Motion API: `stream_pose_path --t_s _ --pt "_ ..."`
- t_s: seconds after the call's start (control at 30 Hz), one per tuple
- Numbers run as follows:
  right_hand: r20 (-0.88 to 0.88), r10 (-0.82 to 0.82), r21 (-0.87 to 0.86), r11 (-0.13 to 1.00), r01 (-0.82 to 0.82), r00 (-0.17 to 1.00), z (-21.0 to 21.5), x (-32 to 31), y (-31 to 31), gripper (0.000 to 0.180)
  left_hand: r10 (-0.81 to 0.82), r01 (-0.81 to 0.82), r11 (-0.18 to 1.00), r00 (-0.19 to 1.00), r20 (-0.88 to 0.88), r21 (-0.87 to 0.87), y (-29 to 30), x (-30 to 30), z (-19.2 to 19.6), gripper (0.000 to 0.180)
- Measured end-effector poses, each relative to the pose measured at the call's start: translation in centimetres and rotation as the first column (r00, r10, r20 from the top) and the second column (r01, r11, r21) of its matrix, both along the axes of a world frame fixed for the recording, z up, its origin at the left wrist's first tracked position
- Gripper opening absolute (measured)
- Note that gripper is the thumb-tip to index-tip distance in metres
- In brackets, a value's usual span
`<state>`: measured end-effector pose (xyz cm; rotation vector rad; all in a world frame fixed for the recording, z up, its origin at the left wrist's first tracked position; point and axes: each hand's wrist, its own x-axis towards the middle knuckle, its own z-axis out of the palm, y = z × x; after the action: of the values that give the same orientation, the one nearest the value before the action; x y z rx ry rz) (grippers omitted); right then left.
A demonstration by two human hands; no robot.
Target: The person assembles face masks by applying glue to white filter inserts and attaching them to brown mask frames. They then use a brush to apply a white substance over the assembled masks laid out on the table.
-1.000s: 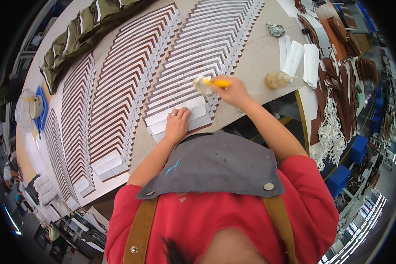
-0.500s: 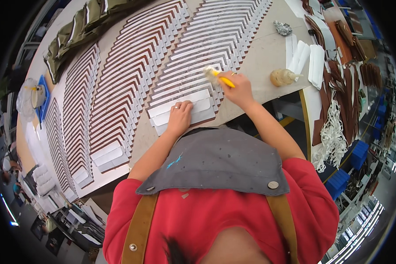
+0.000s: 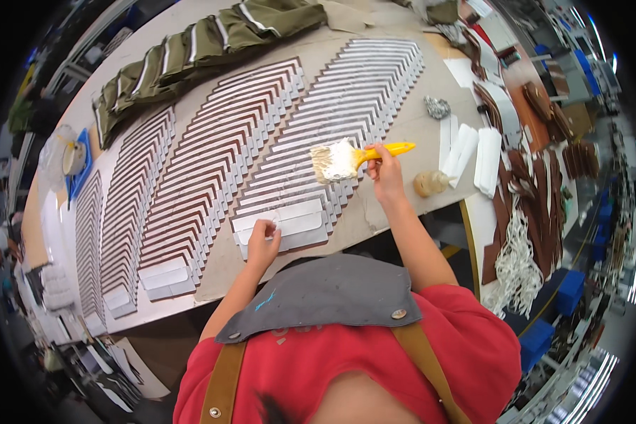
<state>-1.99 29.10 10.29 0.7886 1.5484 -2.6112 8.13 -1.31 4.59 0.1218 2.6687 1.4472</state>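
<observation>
My right hand (image 3: 386,175) grips a wide brush (image 3: 334,161) by its yellow handle. The pale bristles point left, above the nearest row of overlapped pieces (image 3: 311,141); each piece shows a white face and brown edges. At the near end of that row, the front piece (image 3: 283,220) lies flat with its white flap fully visible. Over this piece's near side is my left hand (image 3: 263,244), its fingers curled in and closed. Whether they pinch anything is hidden.
More overlapped rows (image 3: 219,127) fan out leftward. A folded olive cloth with white stripes (image 3: 191,56) lies at the back. To the right are a squeeze bottle (image 3: 429,184), crumpled foil (image 3: 437,107), white strips (image 3: 487,162) and brown strips. A pot (image 3: 74,157) sits on a blue tray far left.
The brush has turned from nearly upright to lying broadside, its handle now pointing right. My left hand has gone from resting flat on the front piece to curled fingers. The whole view has shifted.
</observation>
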Motion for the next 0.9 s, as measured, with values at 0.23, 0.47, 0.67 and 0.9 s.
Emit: stream_pose_path --t_s 0.23,0.47,0.67,0.9 --pt "0.135 0.233 -0.709 0.702 -0.071 0.963 -0.2 -4.9 -5.2 0.023 0.319 -0.318 0.948 0.946 0.060 -0.025 -2.7 7.1 1.6 0.017" --pt "0.094 0.260 -0.882 0.470 -0.041 0.961 1.8 -4.0 -14.4 0.017 0.394 -0.395 0.917 0.919 0.030 0.059 -7.7 8.8 2.1 0.017" --pt "0.002 0.280 -0.873 0.469 -0.135 0.960 2.8 -2.6 -22.6 0.022 0.267 -0.264 0.962 0.963 -0.033 0.074 -15.2 8.3 3.7 0.024" --pt "-0.033 0.302 -0.882 0.441 -0.170 0.953 2.3 -1.0 -32.7 0.021 0.297 -0.300 0.949 0.954 0.045 0.099 -25.3 10.2 4.5 0.028"
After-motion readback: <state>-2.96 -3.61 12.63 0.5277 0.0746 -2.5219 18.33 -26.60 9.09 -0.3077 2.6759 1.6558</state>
